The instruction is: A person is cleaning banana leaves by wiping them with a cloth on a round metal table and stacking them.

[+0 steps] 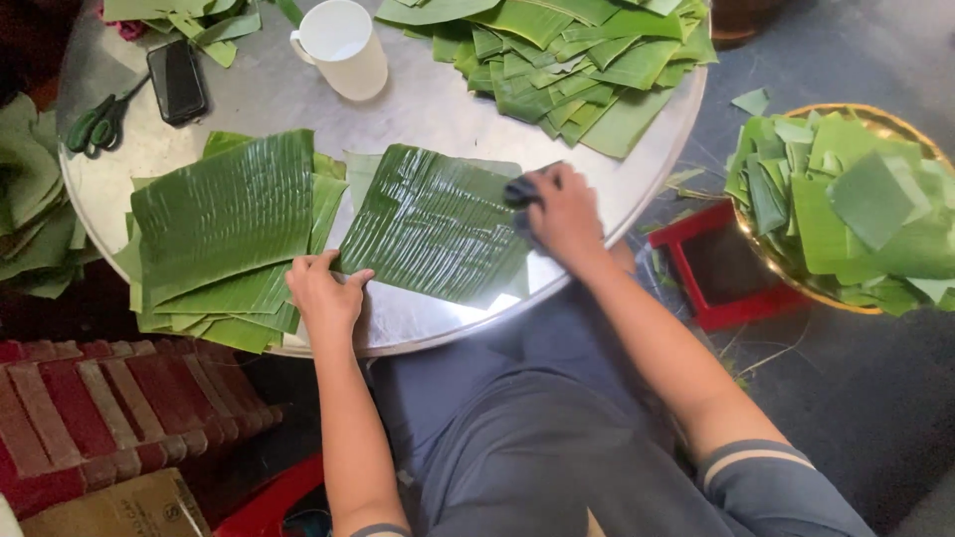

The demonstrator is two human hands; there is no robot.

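Round and silvery, the metal desk (418, 109) filled the upper half of the view, set over a dark floor with a patterned red mat (109, 418) at the lower left. At the middle of the desk lay a big banana leaf sheet (433, 224), glossy and ribbed, flat on the metal. The right hand (562, 214) was down on the sheet's right edge, fingers curled tight around a dark cloth (519, 191) and pressing it onto the leaf. The left hand (323, 288) sat at the sheet's lower left corner, fingers spread and flat, pinning that corner near the desk's rim. Just beside it, to the left, was a stack of wiped leaves (224, 224), the top one broad and shiny, smaller pieces poking out beneath. At the far side of the desk a heap of cut leaf pieces (567, 60) spilled toward the edge, and a white mug (343, 45) stood near it. A black phone (177, 80) lay at the upper left, green-handled scissors (95, 121) just beside it. Off the desk, at the right, a golden basin (895, 124) held more leaf squares, with a red tray (721, 268) on the floor between basin and desk. The person's grey trousers filled the bottom of the view.
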